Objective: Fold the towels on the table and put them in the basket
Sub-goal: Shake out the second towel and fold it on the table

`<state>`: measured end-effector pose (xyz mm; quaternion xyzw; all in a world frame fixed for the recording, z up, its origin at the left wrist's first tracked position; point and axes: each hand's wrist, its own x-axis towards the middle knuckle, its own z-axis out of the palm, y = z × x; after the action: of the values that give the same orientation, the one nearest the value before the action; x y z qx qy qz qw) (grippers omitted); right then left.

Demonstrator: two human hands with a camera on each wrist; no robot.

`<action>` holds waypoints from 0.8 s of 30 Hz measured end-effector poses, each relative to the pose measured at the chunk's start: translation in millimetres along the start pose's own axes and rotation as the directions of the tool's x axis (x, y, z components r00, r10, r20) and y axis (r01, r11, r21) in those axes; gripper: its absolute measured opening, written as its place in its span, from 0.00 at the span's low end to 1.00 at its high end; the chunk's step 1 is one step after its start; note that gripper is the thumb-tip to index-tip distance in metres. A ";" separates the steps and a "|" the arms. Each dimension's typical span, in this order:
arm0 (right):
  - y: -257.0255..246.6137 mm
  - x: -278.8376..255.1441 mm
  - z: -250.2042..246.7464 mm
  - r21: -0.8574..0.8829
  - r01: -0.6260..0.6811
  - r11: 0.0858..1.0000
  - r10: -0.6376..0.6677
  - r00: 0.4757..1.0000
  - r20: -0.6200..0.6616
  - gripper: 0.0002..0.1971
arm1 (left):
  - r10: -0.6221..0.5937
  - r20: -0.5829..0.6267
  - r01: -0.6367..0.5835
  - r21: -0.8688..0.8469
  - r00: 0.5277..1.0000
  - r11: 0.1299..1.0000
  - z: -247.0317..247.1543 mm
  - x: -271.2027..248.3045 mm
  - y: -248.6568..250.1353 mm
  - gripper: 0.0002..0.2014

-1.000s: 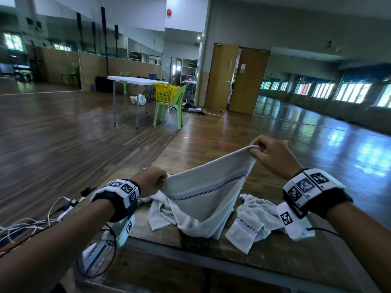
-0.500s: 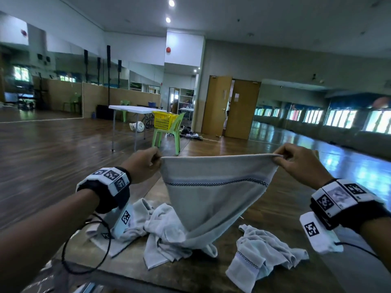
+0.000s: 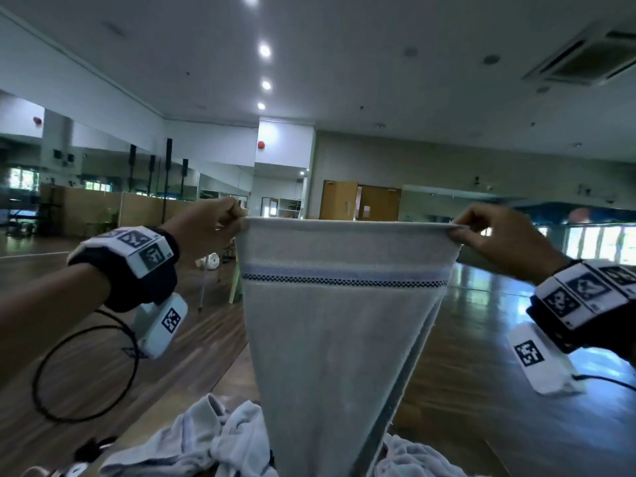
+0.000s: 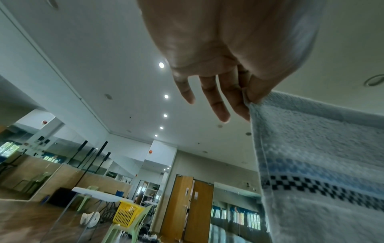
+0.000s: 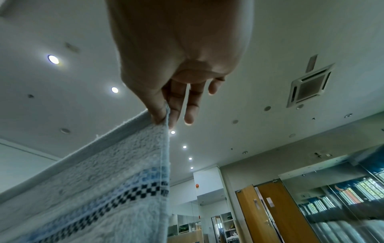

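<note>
Head view: both hands' grip on towel [image 3: 337, 321] corners (mirrored hall, wooden floor [image 3: 481, 390]).

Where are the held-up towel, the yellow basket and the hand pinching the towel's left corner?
towel [image 3: 337, 339], head view, middle of its hanging cloth.
yellow basket [image 4: 126, 213], left wrist view, its mesh side.
left hand [image 3: 206, 225], head view, its back.

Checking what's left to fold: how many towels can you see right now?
3: held towel pinched by left hand and right hand; two crumpled towels on the table, left and right. More may be hidden.
</note>
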<state>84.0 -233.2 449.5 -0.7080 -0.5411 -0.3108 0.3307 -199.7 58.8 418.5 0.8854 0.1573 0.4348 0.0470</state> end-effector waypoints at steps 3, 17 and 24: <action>-7.1 11.7 -21.8 0.092 -0.016 0.996 0.016 1.000 -0.006 0.05 | 0.006 -0.024 -0.004 0.065 1.000 0.998 -26.2 15.5 12.4 0.04; 25.3 75.1 5.7 0.182 -0.139 0.973 0.138 0.990 0.016 0.11 | -0.185 0.016 0.183 0.086 0.983 0.979 -12.8 80.9 -2.8 0.09; 54.2 60.6 92.6 0.092 -0.233 0.968 0.228 0.971 0.065 0.08 | -0.127 -0.073 0.136 0.138 0.989 0.981 55.6 66.9 -49.9 0.06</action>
<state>157.6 -135.3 436.2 -0.7569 -0.4787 -0.2236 0.3845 -129.7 130.3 423.7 0.8598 0.2475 0.4466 0.0073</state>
